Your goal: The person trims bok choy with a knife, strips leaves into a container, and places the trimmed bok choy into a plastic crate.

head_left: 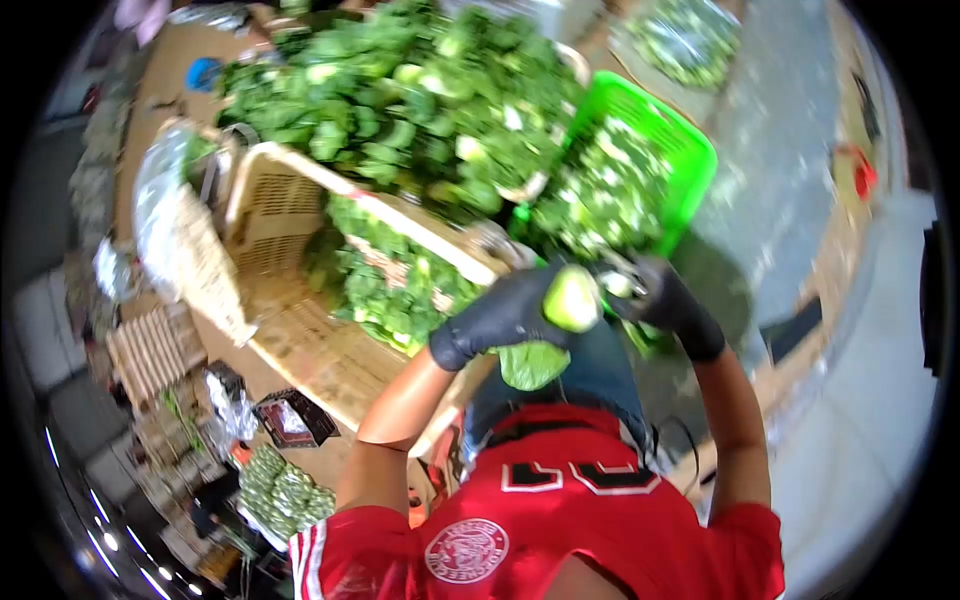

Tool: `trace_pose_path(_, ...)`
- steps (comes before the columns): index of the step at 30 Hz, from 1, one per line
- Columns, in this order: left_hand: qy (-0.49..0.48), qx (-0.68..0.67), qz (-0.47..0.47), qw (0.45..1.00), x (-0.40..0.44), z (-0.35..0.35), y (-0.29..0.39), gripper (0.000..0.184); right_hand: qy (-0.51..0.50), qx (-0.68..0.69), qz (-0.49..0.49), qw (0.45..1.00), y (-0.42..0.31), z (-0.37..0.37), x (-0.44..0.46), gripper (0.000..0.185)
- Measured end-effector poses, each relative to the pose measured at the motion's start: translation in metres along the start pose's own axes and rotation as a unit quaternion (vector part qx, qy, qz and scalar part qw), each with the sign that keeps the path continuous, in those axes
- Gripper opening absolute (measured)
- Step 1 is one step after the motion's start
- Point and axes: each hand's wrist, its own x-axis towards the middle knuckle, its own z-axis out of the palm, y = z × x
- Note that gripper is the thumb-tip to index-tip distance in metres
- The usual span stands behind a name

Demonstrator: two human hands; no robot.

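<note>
My left hand (pixel 503 308), in a black glove, is closed around a head of bok choy (pixel 572 299). The bok choy's pale cut base faces up and right, and a broad green leaf hangs below the hand. Close beside it, my right hand (pixel 657 298), also gloved in black, has its fingers curled. A small pale piece and a thin shiny edge show at these fingers, too blurred to name. Just beyond both hands stands a bright green basket (pixel 690 165) holding leafy trimmings (pixel 610 190).
A tan plastic crate (pixel 290 340) with bok choy (pixel 400 285) inside stands left of my hands. Beyond lies a large heap of leafy greens (pixel 400 100). A bagged bundle of greens (pixel 685 45) lies at the upper right. Clear plastic bags (pixel 165 215) hang by the crate's far left end.
</note>
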Motion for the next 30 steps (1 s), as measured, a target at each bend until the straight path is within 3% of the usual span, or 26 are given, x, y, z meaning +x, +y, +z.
trace_pose_path(1, -0.061, -0.033, 0.012, 0.998, -0.007, -0.012, -0.009, 0.077, -0.001, 0.058, 0.052, 0.997, -0.003, -0.005, 0.009, 0.043)
trace_pose_path(3, -0.052, -0.113, -0.018, 0.992, -0.025, -0.040, -0.026, 0.075, 0.014, 0.173, 0.156, 0.972, -0.007, -0.014, 0.029, 0.029)
trace_pose_path(5, 0.139, -0.300, -0.031, 0.943, -0.051, -0.080, -0.058, 0.065, 0.110, 0.142, 0.198, 0.964, 0.017, -0.008, 0.036, 0.026)
trace_pose_path(6, 0.222, -0.291, -0.033, 0.930, -0.067, -0.117, -0.065, 0.056, 0.130, 0.078, 0.238, 0.959, 0.010, -0.013, 0.043, 0.025)
trace_pose_path(7, 0.301, -0.287, -0.038, 0.909, -0.085, -0.162, -0.074, 0.049, 0.149, 0.038, 0.211, 0.965, 0.039, -0.006, 0.037, 0.023)
trace_pose_path(8, 0.377, -0.359, -0.028, 0.853, -0.098, -0.201, -0.080, 0.045, 0.140, -0.039, 0.176, 0.974, 0.059, -0.003, 0.029, 0.022)
trace_pose_path(9, 0.374, -0.490, 0.056, 0.786, -0.112, -0.250, -0.102, 0.047, 0.129, -0.114, 0.142, 0.975, 0.069, -0.001, 0.027, 0.022)
trace_pose_path(11, 0.490, -0.316, 0.009, 0.812, -0.135, -0.332, -0.104, 0.059, 0.109, -0.128, 0.182, 0.969, 0.066, 0.009, 0.032, 0.023)
trace_pose_path(13, 0.192, -0.491, 0.126, 0.841, -0.179, -0.421, -0.172, 0.051, 0.082, -0.127, 0.238, 0.959, 0.068, 0.021, 0.026, 0.024)
trace_pose_path(14, 0.426, -0.409, 0.032, 0.807, -0.187, -0.430, -0.189, 0.054, 0.072, -0.118, 0.267, 0.954, 0.078, 0.028, 0.024, 0.024)
trace_pose_path(15, 0.515, -0.329, 0.048, 0.790, -0.189, -0.407, -0.172, 0.036, 0.064, -0.109, 0.296, 0.947, 0.086, 0.035, 0.024, 0.024)
trace_pose_path(16, 0.552, -0.227, 0.068, 0.800, -0.195, -0.396, -0.191, 0.035, 0.048, -0.107, 0.322, 0.939, 0.090, 0.043, 0.025, 0.025)
trace_pose_path(17, 0.580, -0.120, 0.085, 0.801, -0.199, -0.382, -0.211, 0.035, 0.044, -0.113, 0.262, 0.957, 0.099, 0.053, 0.023, 0.025)
trace_pose_path(18, 0.567, -0.028, 0.038, 0.822, -0.207, -0.354, -0.234, 0.027, 0.036, -0.109, 0.271, 0.956, 0.110, 0.061, 0.021, 0.027)
trace_pose_path(20, 0.540, -0.040, -0.085, 0.836, -0.199, -0.281, -0.311, 0.024, 0.029, -0.137, 0.282, 0.949, 0.117, 0.077, 0.027, 0.031)
trace_pose_path(21, 0.535, 0.100, -0.102, 0.833, -0.192, -0.245, -0.362, 0.026, 0.026, -0.169, 0.284, 0.943, 0.116, 0.087, 0.030, 0.034)
trace_pose_path(23, 0.466, 0.108, -0.185, 0.858, -0.167, -0.191, -0.429, 0.034, 0.040, -0.196, 0.279, 0.939, 0.116, 0.107, 0.032, 0.038)
trace_pose_path(24, 0.464, 0.198, -0.189, 0.843, -0.148, -0.181, -0.448, 0.039, 0.058, -0.192, 0.273, 0.941, 0.118, 0.117, 0.032, 0.041)
trace_pose_path(25, 0.458, 0.285, -0.190, 0.820, -0.127, -0.171, -0.462, 0.045, 0.075, -0.189, 0.267, 0.942, 0.117, 0.124, 0.029, 0.043)
trace_pose_path(26, 0.439, 0.282, -0.219, 0.825, -0.106, -0.173, -0.461, 0.054, 0.065, -0.185, 0.326, 0.925, 0.116, 0.127, 0.025, 0.044)
trace_pose_path(27, 0.450, 0.333, -0.191, 0.806, -0.086, -0.175, -0.474, 0.060, 0.063, -0.167, 0.367, 0.913, 0.117, 0.127, 0.020, 0.042)
trace_pose_path(29, 0.470, 0.343, -0.258, 0.771, -0.058, -0.178, -0.481, 0.064, 0.060, -0.129, 0.449, 0.882, 0.117, 0.125, 0.008, 0.039)
trace_pose_path(30, 0.472, 0.334, -0.273, 0.769, -0.052, -0.182, -0.479, 0.065, 0.085, -0.102, 0.411, 0.902, 0.116, 0.126, 0.000, 0.037)
